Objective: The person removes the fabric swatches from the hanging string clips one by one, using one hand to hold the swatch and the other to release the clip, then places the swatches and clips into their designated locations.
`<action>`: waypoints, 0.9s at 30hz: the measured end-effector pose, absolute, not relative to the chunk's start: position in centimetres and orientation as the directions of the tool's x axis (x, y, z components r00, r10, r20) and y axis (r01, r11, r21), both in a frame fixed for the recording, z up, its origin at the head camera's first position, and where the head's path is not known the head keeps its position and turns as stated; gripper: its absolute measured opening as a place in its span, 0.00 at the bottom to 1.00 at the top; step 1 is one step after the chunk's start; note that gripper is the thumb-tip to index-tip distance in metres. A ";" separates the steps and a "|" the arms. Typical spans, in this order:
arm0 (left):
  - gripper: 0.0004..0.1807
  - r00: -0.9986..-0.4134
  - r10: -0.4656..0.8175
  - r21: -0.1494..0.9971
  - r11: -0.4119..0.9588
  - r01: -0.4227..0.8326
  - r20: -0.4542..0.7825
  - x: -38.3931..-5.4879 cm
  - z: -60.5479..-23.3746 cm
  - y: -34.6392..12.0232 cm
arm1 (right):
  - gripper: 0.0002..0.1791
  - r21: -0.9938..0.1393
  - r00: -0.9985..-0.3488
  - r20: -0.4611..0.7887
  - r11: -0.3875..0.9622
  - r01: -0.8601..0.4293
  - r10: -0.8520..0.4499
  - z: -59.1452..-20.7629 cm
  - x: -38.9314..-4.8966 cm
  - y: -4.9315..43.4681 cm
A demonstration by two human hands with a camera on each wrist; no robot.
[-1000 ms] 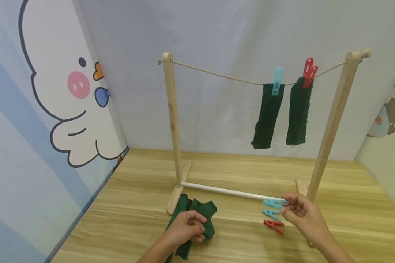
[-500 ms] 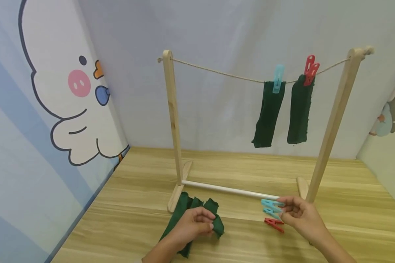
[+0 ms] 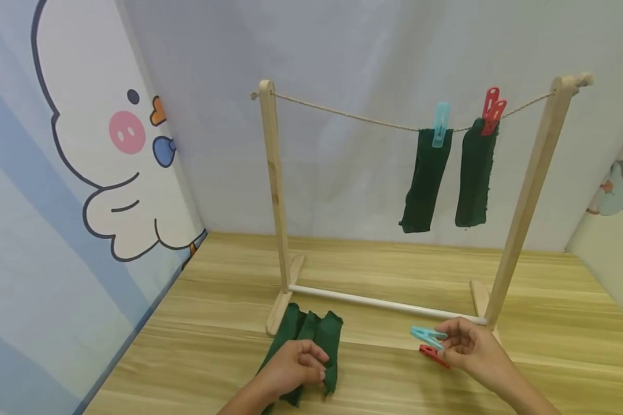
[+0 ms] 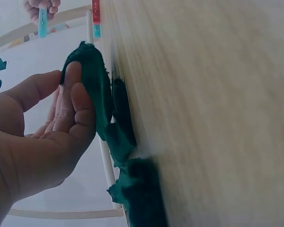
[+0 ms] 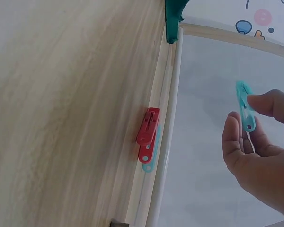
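Pale walls surround a wood-grain desk (image 3: 379,380), with a white cartoon figure (image 3: 124,190) at half past nine. Around six o'clock, the left hand (image 3: 296,366) pinches an edge of the rightmost green strip (image 3: 330,339); half a second ago it stuck out to the right, and now it runs nearly straight beside two other green strips (image 3: 307,329). Toward half past two, one green piece (image 3: 427,181) hangs by a pale blue clip (image 3: 440,129) and another green piece (image 3: 475,176) by a red clip (image 3: 490,124), both unchanged. At half past four, a loose red clip (image 3: 435,357) lies near a loose blue clip (image 5: 151,161). Just past four, the right hand (image 3: 467,346) grips a held blue clip (image 5: 244,100) between thumb and fingers; a second ago I could see both blue ones separately from head height, and now they overlap.
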State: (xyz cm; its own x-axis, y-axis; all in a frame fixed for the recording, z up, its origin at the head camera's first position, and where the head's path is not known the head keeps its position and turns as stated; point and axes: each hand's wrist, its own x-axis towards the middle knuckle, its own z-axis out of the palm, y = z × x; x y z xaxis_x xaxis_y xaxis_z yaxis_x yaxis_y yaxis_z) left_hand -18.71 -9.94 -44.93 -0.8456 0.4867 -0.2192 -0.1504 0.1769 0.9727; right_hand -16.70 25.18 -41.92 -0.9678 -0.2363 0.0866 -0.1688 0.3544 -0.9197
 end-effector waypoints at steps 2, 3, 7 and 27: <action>0.10 -0.843 0.491 0.972 0.184 -0.146 -0.220 -18.7 -45.0 -10.0 | 0.17 -0.912 -0.972 0.080 0.378 -0.160 -0.219 -41.9 -16.7 25.1; 0.11 -0.843 0.493 0.972 0.188 -0.141 -0.217 -18.7 -45.0 -10.0 | 0.18 -0.907 -0.977 0.072 0.394 -0.148 -0.201 -41.9 -16.7 25.1; 0.10 -0.832 0.504 0.968 0.208 -0.143 -0.232 -18.5 -45.1 -10.2 | 0.19 -0.889 -0.991 0.034 0.450 -0.089 -0.129 -42.0 -16.6 25.1; 0.07 -0.820 0.505 0.963 0.171 -0.210 -0.269 -17.7 -45.2 -9.2 | 0.22 -0.931 -0.963 -0.034 0.360 -0.067 -0.266 -42.7 -16.2 26.2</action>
State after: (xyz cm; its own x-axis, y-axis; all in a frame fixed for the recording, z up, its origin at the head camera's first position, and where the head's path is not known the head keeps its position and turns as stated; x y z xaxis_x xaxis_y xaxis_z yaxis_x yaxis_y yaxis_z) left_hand -17.74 -9.21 -45.21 -0.8200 0.5053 -0.2686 -0.2098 0.1712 0.9626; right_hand -16.25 26.20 -42.70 -0.9633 -0.2662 -0.0340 -0.0665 0.3595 -0.9308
